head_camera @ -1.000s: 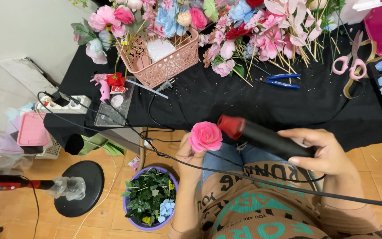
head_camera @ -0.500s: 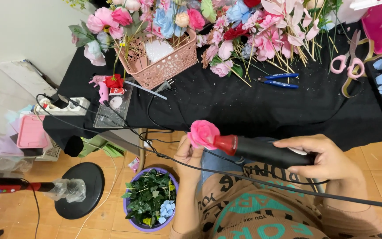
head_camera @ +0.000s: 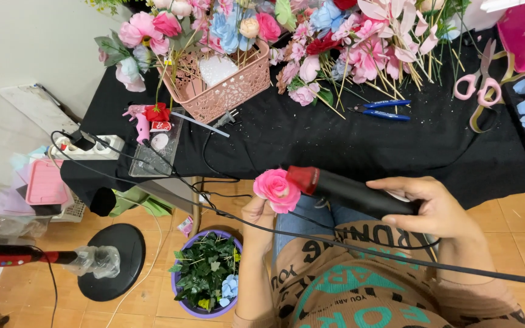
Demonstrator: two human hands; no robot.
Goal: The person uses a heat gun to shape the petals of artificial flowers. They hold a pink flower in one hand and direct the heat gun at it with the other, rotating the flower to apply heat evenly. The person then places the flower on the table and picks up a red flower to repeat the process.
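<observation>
**Pink rose held against the red nozzle of a black heat tool**

Below the table edge, near the centre of the head view, a pink rose (head_camera: 276, 189) is held up by the left hand (head_camera: 257, 220), whose fingers are closed about the part under the bloom; the stem itself is hidden. At 3 o'clock from the rose, a black heat tool (head_camera: 360, 194) with a red nozzle is gripped by the right hand (head_camera: 434, 212), fingers wrapped over the barrel. The nozzle tip is seen touching the bloom or just beside it; which of the 2 cannot be told. A black cord (head_camera: 396, 258) is led from the tool across the lap toward 4 o'clock.

At 7 o'clock from the rose, a purple pot (head_camera: 180, 290) of green leaves is set on the tiled floor. At 12 o'clock, the black table (head_camera: 311, 136) is spread with loose artificial flowers (head_camera: 360, 51). A pink basket (head_camera: 229, 88) is placed at 11 o'clock, with a pink glue gun (head_camera: 141, 124) beside it on a clear tray. Blue pliers (head_camera: 381, 109) lie at 1 o'clock, and pink scissors (head_camera: 478, 85) farther toward 2 o'clock. A white power strip (head_camera: 86, 146) rests on the table's far left edge.
</observation>
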